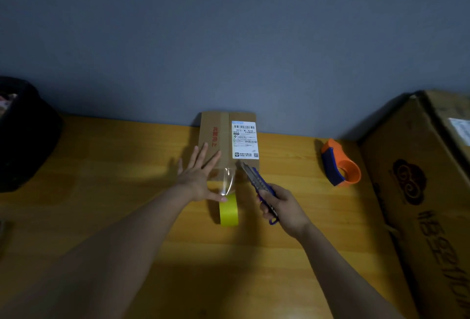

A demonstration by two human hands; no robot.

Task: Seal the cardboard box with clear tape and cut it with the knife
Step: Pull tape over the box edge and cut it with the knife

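A small cardboard box (pixel 218 138) with red print and a white shipping label lies on the wooden table against the wall. A strip of clear tape (pixel 227 178) runs from its near edge down to a yellow tape roll (pixel 229 210) standing on edge on the table. My left hand (pixel 199 173) rests flat with fingers spread on the box's near left corner, thumb touching the tape by the roll. My right hand (pixel 282 206) grips a purple utility knife (pixel 256 182), its blade tip at the box's near edge, right beside the tape.
An orange and blue tape dispenser (pixel 339 164) stands on the table (pixel 101 178) to the right. A large cardboard box (pixel 427 191) fills the right side. A dark container (pixel 23 132) sits at the far left. A grey wall closes the back.
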